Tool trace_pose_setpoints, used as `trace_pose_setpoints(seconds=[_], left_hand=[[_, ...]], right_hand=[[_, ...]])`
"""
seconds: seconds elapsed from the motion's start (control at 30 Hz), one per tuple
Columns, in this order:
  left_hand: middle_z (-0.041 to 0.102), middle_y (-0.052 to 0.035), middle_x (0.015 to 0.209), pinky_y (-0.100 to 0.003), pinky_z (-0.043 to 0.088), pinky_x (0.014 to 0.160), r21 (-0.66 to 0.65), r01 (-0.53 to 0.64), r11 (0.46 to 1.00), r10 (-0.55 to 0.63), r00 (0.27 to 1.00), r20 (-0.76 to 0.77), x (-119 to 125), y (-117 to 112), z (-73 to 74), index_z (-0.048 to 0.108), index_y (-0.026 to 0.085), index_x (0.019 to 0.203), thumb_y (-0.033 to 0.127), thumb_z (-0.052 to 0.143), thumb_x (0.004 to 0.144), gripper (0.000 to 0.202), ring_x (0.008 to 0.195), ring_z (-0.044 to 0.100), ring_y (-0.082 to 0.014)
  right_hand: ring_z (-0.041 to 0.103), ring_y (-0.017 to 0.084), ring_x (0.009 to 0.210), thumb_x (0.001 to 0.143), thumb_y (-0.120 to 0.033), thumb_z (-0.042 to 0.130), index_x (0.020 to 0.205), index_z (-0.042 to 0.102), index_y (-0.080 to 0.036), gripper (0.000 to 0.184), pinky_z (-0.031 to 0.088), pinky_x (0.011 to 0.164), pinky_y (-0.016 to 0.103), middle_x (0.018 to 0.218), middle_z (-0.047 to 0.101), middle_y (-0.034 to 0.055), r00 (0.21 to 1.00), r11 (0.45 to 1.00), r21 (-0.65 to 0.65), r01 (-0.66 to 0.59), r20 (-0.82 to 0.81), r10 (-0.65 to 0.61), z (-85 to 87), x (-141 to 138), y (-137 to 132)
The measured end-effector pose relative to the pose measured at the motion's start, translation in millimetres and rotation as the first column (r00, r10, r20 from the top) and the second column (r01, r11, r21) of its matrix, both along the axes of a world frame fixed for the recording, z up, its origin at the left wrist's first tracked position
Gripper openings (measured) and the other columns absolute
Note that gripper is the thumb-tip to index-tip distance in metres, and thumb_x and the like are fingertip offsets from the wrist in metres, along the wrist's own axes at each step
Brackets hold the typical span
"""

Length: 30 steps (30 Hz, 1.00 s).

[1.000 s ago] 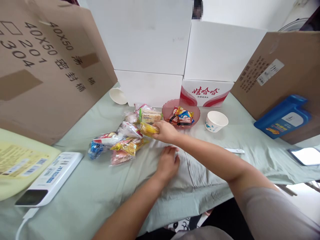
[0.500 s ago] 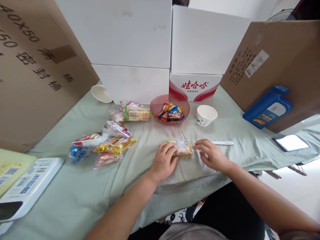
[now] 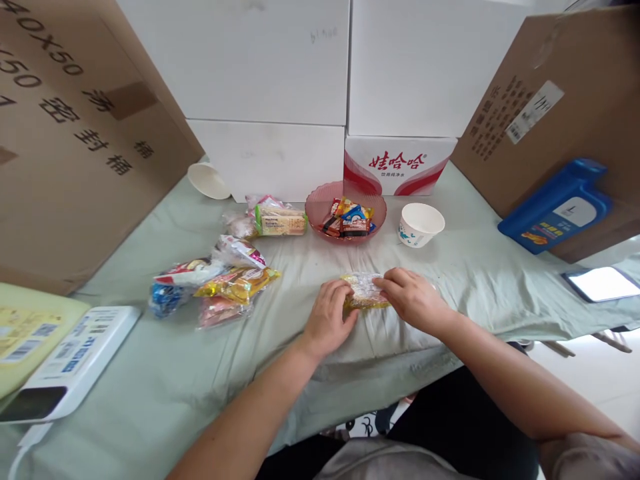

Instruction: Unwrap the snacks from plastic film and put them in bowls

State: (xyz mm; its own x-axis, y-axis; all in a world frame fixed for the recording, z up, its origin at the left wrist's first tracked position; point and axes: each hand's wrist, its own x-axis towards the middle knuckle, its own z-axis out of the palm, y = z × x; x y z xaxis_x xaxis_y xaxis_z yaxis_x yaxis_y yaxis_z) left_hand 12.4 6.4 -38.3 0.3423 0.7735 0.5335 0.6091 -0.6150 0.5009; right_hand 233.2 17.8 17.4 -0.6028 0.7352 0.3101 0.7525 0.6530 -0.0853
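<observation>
A clear and yellow plastic snack packet (image 3: 366,285) lies on the cloth in front of me. My left hand (image 3: 327,317) has closed its fingers on the packet's left end. The fingers of my right hand (image 3: 411,299) press together on its right end, and the thumb is mostly hidden. A pink glass bowl (image 3: 315,223) with small wrapped snacks (image 3: 356,220) stands beyond the packet. To its right is a white paper cup (image 3: 421,230).
More packaged snacks (image 3: 235,283) lie to the left, and a wafer packet (image 3: 283,221) is near the bowl. A second paper cup (image 3: 207,181) lies tipped over. White boxes (image 3: 270,160) line the back. A blue bottle (image 3: 555,207), a phone (image 3: 603,285) and a white power bank (image 3: 70,363) are around.
My right hand has moved left onto the packet's right end, and the white plastic utensil beside it is now hidden. The left hand stays at the packet. The view has tilted slightly down.
</observation>
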Motion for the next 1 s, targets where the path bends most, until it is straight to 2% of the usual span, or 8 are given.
trace_pose_setpoints(seconds=[0.2,0.37,0.47,0.6,0.7,0.83,0.93,1.0], left_hand=[[0.057,-0.0101,0.110,-0.044,0.048,0.093,-0.024,0.019,1.000,-0.019,0.999,-0.040,-2,0,0.1,0.051,0.019,0.098,0.015,0.062,0.081,0.021,0.107,0.051,-0.0263],[0.058,-0.0092,0.106,-0.043,0.049,0.090,0.014,0.027,1.000,-0.027,1.000,-0.005,-2,1,2.7,0.054,0.019,0.095,0.024,0.061,0.087,0.012,0.104,0.053,-0.0249],[0.061,-0.0079,0.103,-0.040,0.050,0.089,0.052,0.012,0.999,-0.012,1.000,0.009,-1,1,5.3,0.057,0.020,0.092,0.023,0.055,0.092,0.004,0.102,0.055,-0.0233],[0.065,-0.0068,0.105,-0.041,0.050,0.090,0.071,0.007,0.997,-0.006,1.000,-0.006,0,1,6.6,0.058,0.020,0.094,0.016,0.054,0.091,0.006,0.103,0.055,-0.0232],[0.067,-0.0070,0.105,-0.041,0.051,0.088,0.070,0.007,0.998,-0.006,1.000,-0.022,0,1,5.1,0.057,0.020,0.109,0.014,0.053,0.090,0.020,0.099,0.057,-0.0231],[0.066,-0.0077,0.102,-0.037,0.053,0.081,-0.038,0.018,0.999,-0.019,0.999,-0.042,0,0,4.1,0.056,0.021,0.121,0.026,0.057,0.090,0.031,0.092,0.061,-0.0222],[0.063,-0.0042,0.089,-0.031,0.052,0.072,-0.141,0.027,0.990,-0.026,1.000,0.010,-1,0,6.5,0.064,0.021,0.099,0.027,0.057,0.090,0.013,0.080,0.061,-0.0182],[0.060,-0.0019,0.080,-0.027,0.049,0.066,-0.184,0.010,0.983,0.009,0.995,0.104,-3,1,8.3,0.063,0.021,0.085,0.025,0.055,0.089,0.010,0.072,0.058,-0.0153]], right_hand=[[0.059,0.020,0.081,0.097,-0.023,0.049,0.113,0.067,-0.018,0.025,0.046,0.072,0.032,0.093,0.064,0.0097,0.987,0.999,-0.035,-0.009,0.160,0.015,1.7,1,4],[0.063,0.020,0.084,0.094,-0.018,0.050,0.109,0.070,-0.021,0.025,0.047,0.075,0.031,0.091,0.066,0.0080,0.959,0.961,-0.156,0.228,0.204,-0.194,-1.4,45,10],[0.063,0.024,0.090,0.093,-0.020,0.052,0.103,0.071,-0.020,0.021,0.049,0.081,0.038,0.092,0.067,0.0096,0.937,0.927,-0.180,0.328,0.189,-0.295,-7.1,51,13],[0.059,0.025,0.106,0.095,-0.033,0.052,0.131,0.053,-0.019,0.039,0.049,0.092,0.040,0.121,0.058,0.0143,0.963,0.969,-0.194,0.150,-0.194,-0.188,-19.2,22,6],[0.061,0.022,0.094,0.089,-0.040,0.061,0.140,0.041,-0.017,0.060,0.053,0.081,0.037,0.120,0.055,0.0149,0.952,0.959,-0.284,0.016,-0.290,-0.101,-28.6,-5,-1],[0.060,0.017,0.082,0.091,-0.030,0.056,0.111,0.059,-0.019,0.022,0.051,0.073,0.031,0.104,0.057,0.0084,0.925,0.941,-0.331,-0.071,-0.375,-0.062,-29.3,-17,-7],[0.057,0.013,0.071,0.091,-0.026,0.053,0.094,0.057,-0.019,0.008,0.047,0.065,0.026,0.090,0.060,0.0040,0.864,0.920,-0.381,-0.097,-0.491,-0.112,-21.1,-8,-5],[0.054,0.012,0.064,0.089,-0.026,0.053,0.088,0.055,-0.020,0.006,0.043,0.058,0.024,0.077,0.059,0.0002,0.852,0.899,-0.439,-0.007,-0.474,-0.224,-15.4,5,0]])
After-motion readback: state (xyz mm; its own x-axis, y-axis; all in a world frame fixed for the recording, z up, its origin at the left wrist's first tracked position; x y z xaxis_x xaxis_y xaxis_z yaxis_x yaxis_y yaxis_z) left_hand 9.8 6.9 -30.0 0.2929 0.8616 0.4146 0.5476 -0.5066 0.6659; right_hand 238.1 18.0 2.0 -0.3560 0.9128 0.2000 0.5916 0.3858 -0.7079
